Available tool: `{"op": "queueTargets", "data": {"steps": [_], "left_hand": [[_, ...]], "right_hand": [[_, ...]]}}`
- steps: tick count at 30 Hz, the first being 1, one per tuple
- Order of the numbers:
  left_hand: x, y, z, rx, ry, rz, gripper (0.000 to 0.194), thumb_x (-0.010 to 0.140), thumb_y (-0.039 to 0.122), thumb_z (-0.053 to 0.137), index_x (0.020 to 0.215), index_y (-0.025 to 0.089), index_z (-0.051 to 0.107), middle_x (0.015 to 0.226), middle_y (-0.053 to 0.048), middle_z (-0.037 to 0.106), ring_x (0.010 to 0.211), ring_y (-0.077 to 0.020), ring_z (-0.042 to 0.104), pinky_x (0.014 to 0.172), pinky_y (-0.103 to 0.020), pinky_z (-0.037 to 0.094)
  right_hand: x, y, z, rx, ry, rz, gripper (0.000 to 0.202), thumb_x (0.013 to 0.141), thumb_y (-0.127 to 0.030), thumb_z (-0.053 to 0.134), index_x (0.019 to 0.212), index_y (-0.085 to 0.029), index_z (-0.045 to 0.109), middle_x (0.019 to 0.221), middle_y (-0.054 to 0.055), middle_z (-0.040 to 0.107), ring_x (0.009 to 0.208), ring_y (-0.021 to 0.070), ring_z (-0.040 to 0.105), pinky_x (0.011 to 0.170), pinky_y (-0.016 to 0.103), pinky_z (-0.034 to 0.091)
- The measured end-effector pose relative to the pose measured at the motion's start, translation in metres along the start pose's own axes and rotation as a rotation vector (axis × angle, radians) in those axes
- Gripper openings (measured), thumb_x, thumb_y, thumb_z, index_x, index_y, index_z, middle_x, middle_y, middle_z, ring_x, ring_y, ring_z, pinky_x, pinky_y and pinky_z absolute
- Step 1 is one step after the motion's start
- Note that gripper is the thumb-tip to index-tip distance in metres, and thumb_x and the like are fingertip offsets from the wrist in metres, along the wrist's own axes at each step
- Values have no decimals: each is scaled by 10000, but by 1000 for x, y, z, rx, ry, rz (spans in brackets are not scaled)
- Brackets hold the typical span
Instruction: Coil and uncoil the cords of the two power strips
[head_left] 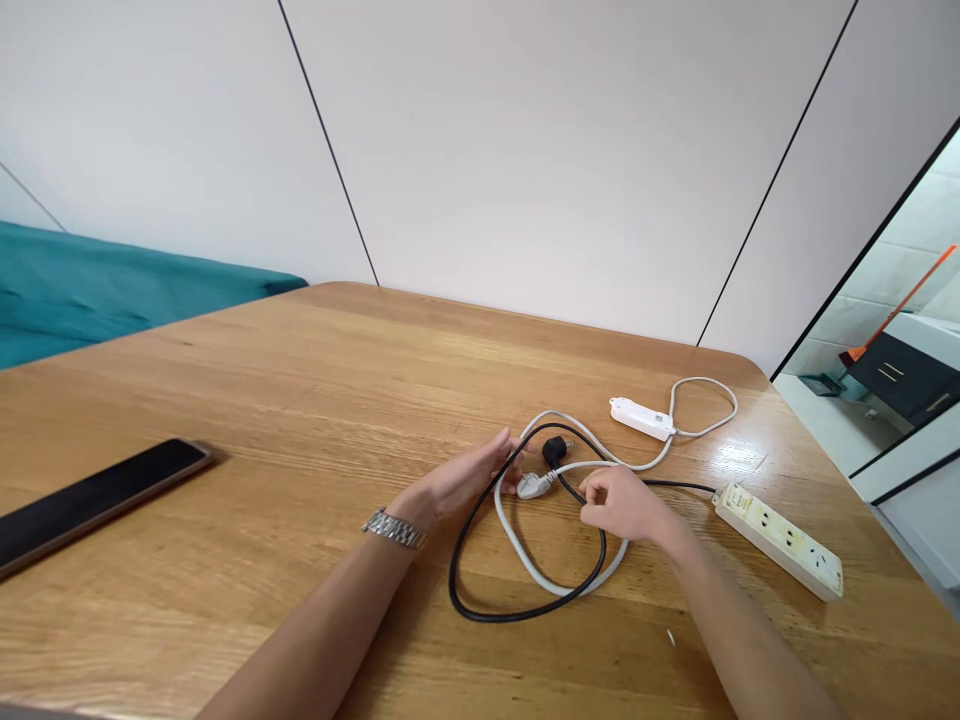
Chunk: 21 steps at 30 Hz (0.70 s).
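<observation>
A black power cord and a white power cord lie looped over each other on the wooden table. My left hand rests on its edge at the left side of the loops, fingers stretched out and partly hidden behind the cords. Close to its fingertips are the white plug and the black plug. On the right side of the loops, my right hand has its fingers curled in a pinch around the black cord. The black cord leads to a yellowed power strip, the white one to a white power strip.
A dark-screened phone lies on the table at the left. A pale panelled wall stands behind the far edge, with a teal sofa at the left. A small white scrap lies near my right forearm.
</observation>
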<state>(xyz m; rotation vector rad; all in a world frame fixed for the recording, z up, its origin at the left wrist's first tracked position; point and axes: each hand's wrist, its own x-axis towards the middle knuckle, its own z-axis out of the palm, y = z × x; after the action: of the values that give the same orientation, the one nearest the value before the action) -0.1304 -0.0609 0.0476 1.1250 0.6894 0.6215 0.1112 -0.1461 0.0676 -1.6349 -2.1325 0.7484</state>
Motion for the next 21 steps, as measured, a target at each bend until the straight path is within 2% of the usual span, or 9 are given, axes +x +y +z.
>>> {"op": "queueTargets", "data": {"steps": [4, 6, 11, 13, 16, 18, 21], "left_hand": [[-5, 1, 1, 19, -3, 18, 467, 747, 542, 715, 999, 149, 699, 919, -92, 599, 892, -230, 534, 732, -351, 516], [-5, -1, 3, -46, -16, 33, 467, 752, 534, 713, 1018, 150, 697, 924, -97, 593, 925, -243, 528, 747, -378, 535], [2, -6, 10, -206, -50, 91, 444, 780, 535, 677, 994, 147, 702, 900, -86, 586, 944, -242, 535, 845, -430, 533], [4, -6, 12, -244, -62, 133, 442, 763, 536, 692, 977, 149, 706, 906, -83, 588, 969, -243, 534, 886, -430, 519], [5, -4, 13, -261, -62, 166, 448, 756, 537, 695, 985, 152, 708, 954, -94, 611, 1038, -264, 536, 930, -436, 496], [5, -4, 13, -249, -59, 172, 440, 768, 519, 688, 1001, 146, 710, 966, -102, 628, 1044, -270, 550, 954, -434, 477], [8, -6, 10, -226, -50, 177, 445, 763, 510, 703, 987, 126, 713, 929, -103, 643, 981, -254, 581, 959, -413, 464]], "right_hand": [[2, -3, 6, -117, 64, 48, 93, 667, -183, 602, 616, -191, 524, 625, -33, 553, 590, 114, 446, 548, 232, 276], [3, -4, 10, -145, 89, 60, 16, 719, -185, 581, 729, -194, 590, 672, -19, 596, 612, 126, 482, 568, 235, 295], [4, -4, 17, -214, 132, 44, 245, 880, -197, 446, 991, -224, 663, 871, 47, 702, 766, 179, 610, 667, 262, 358], [3, -5, 17, -255, 94, 43, 294, 892, -195, 432, 1049, -238, 676, 928, 64, 718, 808, 196, 633, 692, 272, 374], [-2, -9, 9, -263, -18, -57, 297, 888, -212, 454, 1032, -257, 710, 917, 54, 733, 792, 198, 636, 704, 275, 392], [-6, -12, -3, -216, -86, -134, 275, 881, -225, 476, 959, -268, 736, 887, 30, 739, 770, 188, 628, 705, 269, 400], [-15, -14, -29, -102, -157, -144, 260, 871, -246, 502, 923, -264, 756, 885, 8, 745, 764, 180, 622, 685, 262, 406]]}}
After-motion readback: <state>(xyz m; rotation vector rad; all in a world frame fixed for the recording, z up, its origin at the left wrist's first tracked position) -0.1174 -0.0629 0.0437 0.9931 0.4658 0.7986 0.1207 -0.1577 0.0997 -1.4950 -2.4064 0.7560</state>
